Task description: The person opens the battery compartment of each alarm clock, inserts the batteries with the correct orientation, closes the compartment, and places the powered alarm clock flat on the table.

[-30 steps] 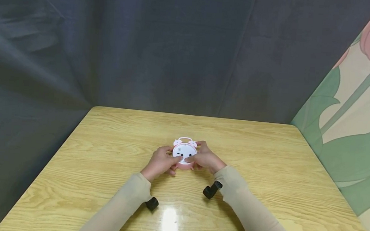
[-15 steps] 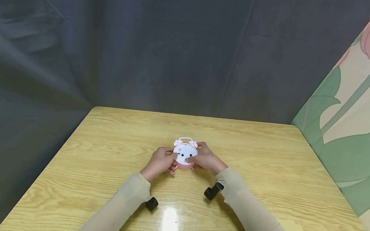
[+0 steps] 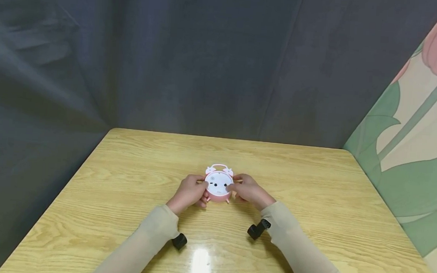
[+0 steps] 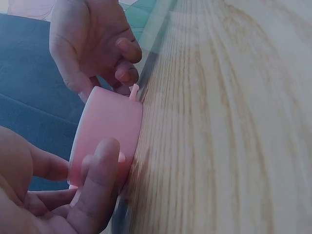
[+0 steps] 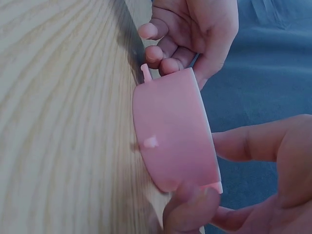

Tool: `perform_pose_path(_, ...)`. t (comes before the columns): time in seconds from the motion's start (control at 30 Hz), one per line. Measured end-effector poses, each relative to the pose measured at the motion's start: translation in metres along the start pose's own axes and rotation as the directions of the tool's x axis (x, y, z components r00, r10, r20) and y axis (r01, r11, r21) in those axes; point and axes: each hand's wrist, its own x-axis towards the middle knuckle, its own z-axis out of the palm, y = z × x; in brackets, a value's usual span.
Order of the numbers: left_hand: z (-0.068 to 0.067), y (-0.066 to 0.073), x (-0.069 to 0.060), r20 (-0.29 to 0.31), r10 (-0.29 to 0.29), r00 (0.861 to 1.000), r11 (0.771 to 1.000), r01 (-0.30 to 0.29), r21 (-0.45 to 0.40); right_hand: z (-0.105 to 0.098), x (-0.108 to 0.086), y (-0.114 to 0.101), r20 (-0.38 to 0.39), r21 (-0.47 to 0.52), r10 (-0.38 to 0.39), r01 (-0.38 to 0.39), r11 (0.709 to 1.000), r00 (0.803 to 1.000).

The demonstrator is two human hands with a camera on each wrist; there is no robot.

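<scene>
A pink and white twin-bell alarm clock (image 3: 218, 185) lies on the table, its white back with small dark knobs facing up and its handle pointing away from me. My left hand (image 3: 190, 192) grips its left rim, thumb on the edge of the back and fingers along the side. On the right rim my right hand (image 3: 250, 191) holds the clock, its thumb near the right-hand knob. From low down, the left wrist view shows the clock's pink side (image 4: 107, 117) and short foot. In the right wrist view the pink casing (image 5: 175, 131) sits between both hands.
The wood-grain table (image 3: 126, 172) spreads around the clock. Behind it hangs a dark curtain (image 3: 223, 61), and a flower-patterned cloth (image 3: 420, 157) stands at the right. Each wrist bears a small black camera (image 3: 179, 241).
My left thumb has drawn back from the middle of the clock's back to its left edge. My right hand has shifted slightly right, its thumb moving toward the right edge. The clock has barely moved.
</scene>
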Motion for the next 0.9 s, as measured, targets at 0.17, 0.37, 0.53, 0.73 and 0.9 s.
perform_pose_path(0.17,0.0,-0.002,0.001,0.005,-0.002,1.0,1.0,0.002,-0.006,-0.002,-0.003,0.003,0.004,-0.028,-0.012,0.012,1.0,1.0)
perform_pose_path(0.37,0.002,-0.005,0.003,0.037,0.008,0.999,0.999,-0.007,-0.035,-0.005,-0.009,-0.001,0.005,-0.043,-0.059,0.059,0.997,0.998)
perform_pose_path(0.53,0.004,-0.007,0.003,0.095,0.005,0.995,0.998,0.002,-0.065,-0.004,-0.015,-0.01,-0.058,-0.101,-0.111,0.105,0.989,0.992)
perform_pose_path(0.73,0.002,0.003,0.0,-0.033,0.193,0.981,0.968,-0.184,0.172,0.002,-0.022,-0.014,-0.149,-0.198,-0.212,0.181,0.963,0.966)
perform_pose_path(0.9,0.0,0.017,-0.005,-0.042,0.298,0.954,0.933,-0.281,0.224,0.011,-0.025,-0.017,-0.18,-0.228,-0.282,0.238,0.944,0.943)
